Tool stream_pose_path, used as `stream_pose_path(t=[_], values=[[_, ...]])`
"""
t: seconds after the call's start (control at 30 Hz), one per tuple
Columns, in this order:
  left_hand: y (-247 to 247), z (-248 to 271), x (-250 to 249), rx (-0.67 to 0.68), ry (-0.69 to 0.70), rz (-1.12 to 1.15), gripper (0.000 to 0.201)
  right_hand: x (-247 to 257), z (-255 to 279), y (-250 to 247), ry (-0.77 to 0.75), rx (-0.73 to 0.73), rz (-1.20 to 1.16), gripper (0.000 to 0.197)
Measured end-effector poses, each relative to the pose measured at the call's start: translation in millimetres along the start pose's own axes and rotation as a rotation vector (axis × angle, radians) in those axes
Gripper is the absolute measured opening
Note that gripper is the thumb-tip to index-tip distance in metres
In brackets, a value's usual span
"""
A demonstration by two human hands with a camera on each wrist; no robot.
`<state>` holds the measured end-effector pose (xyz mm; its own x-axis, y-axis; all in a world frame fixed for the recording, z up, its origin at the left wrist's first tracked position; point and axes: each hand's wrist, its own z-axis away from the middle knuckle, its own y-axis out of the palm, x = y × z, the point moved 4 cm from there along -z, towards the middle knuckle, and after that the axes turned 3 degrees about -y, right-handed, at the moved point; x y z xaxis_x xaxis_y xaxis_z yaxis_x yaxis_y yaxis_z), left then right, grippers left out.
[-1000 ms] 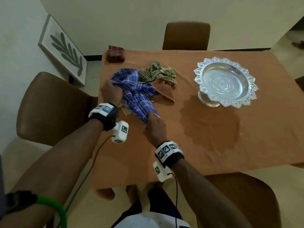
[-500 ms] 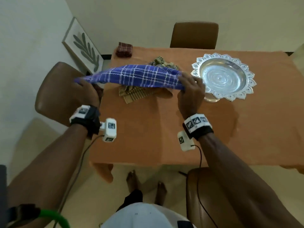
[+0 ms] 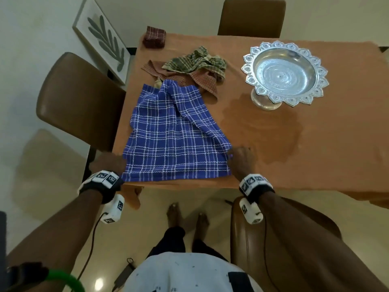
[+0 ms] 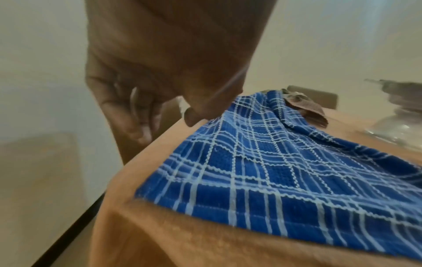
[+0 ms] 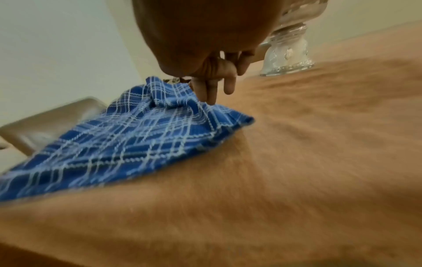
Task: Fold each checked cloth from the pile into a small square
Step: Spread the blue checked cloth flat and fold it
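Between the hands, the blue checked cloth lies away from them lengthwise; left hand and right hand each pinch a near corner, equally close.

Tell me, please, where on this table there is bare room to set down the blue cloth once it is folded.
Bare tablecloth runs along the near edge, right of the blue checked cloth and in front of the silver pedestal bowl. A smaller free strip lies at the far edge between the folded maroon cloth and the bowl. It is crowded around the pile of unfolded cloths.
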<state>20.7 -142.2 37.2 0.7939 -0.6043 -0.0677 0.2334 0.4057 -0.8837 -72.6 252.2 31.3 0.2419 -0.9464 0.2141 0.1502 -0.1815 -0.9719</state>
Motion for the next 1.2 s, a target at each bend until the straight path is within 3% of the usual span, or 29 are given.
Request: stream_pose_path(t=[0.1, 0.17, 0.33, 0.53, 0.63, 0.8, 0.87, 0.93, 1.03, 1.07, 1.13, 1.2], values=[[-14.2, -14.7, -30.0, -0.174, 0.14, -0.016, 0.053, 7.9, -36.5, -5.7, 0.125, -0.057, -0.192, 0.021], [-20.5, -24.7, -52.6, -0.165, 0.185, -0.007, 0.057, 19.2, -62.6, 0.5, 0.181, -0.043, -0.254, 0.016], [-19.8, -64.3, -82.8, -0.064, 0.235, 0.15, 0.06, 18.6, -104.6, 30.2, 0.43, 0.006, -0.431, 0.034], [-19.8, -103.7, -97.4, -0.09, 0.367, 0.237, 0.052, 26.9, -155.8, 50.8, 0.352, -0.034, -0.475, 0.035], [-28.3, -131.9, -111.9, -0.075, 0.432, 0.24, 0.053, 39.1, -197.1, 53.6, 0.334, 0.014, -0.489, 0.049], [-39.2, -176.6, -142.3, -0.004, 0.362, 0.305, 0.063, 55.3, -240.2, 45.6, 0.35, 0.15, -0.464, 0.053], [-39.6, -191.8, -157.9, 0.002, 0.363, 0.323, 0.064, 53.0, -248.5, 46.9, 0.324, 0.18, -0.508, 0.046], [-40.3, -199.2, -171.0, -0.024, 0.4, 0.343, 0.059, 39.3, -246.6, 47.3, 0.396, 0.062, -0.553, 0.034], [-41.1, -210.6, -187.8, -0.012, 0.496, 0.284, 0.039, 11.8, -225.5, 32.4, 0.63, -0.369, -0.489, 0.034], [-41.2, -212.5, -189.0, 0.0, 0.497, 0.253, 0.033, 8.6, -213.9, 25.5, 0.734, -0.423, -0.406, 0.034], [-42.2, -219.0, -184.7, -0.032, 0.425, 0.24, 0.023, 3.7, -201.4, 26.4, 0.881, -0.369, -0.225, 0.045], [-44.8, -223.5, -177.6, -0.113, 0.381, 0.256, 0.02, 9.2, -210.5, 28.8, 0.79, -0.337, -0.157, 0.054]])
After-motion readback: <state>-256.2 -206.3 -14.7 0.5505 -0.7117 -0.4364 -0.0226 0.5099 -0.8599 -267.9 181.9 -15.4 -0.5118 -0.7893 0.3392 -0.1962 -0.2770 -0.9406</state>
